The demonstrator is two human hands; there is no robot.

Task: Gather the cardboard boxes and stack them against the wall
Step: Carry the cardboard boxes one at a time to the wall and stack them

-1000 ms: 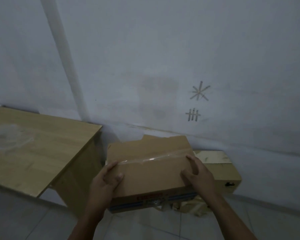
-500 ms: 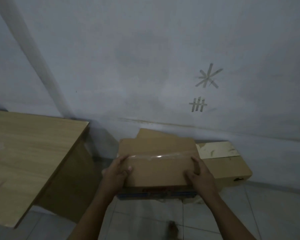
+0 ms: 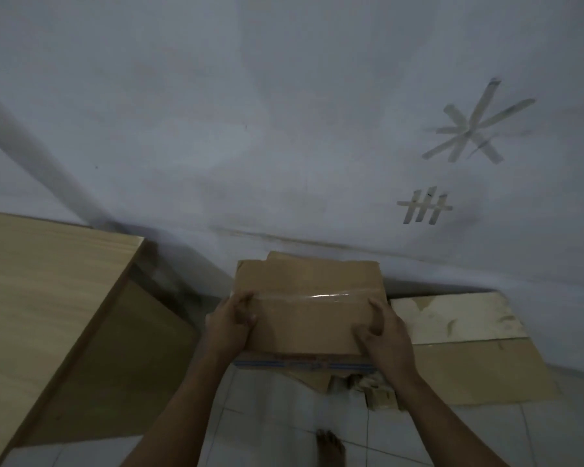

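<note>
I'm seeing a dim, bluish, grainy picture, with no light source showing. A strip of tape [image 3: 321,295] on the box [image 3: 304,318] is catching a faint glare. The wall [image 3: 250,112] is bending and smearing toward the edges.

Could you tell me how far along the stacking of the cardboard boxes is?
Done: a brown cardboard box with a torn pale top lies by the white wall. In hand: the left hand and right hand grip a taped brown cardboard box near it. No further boxes are visible.
</note>
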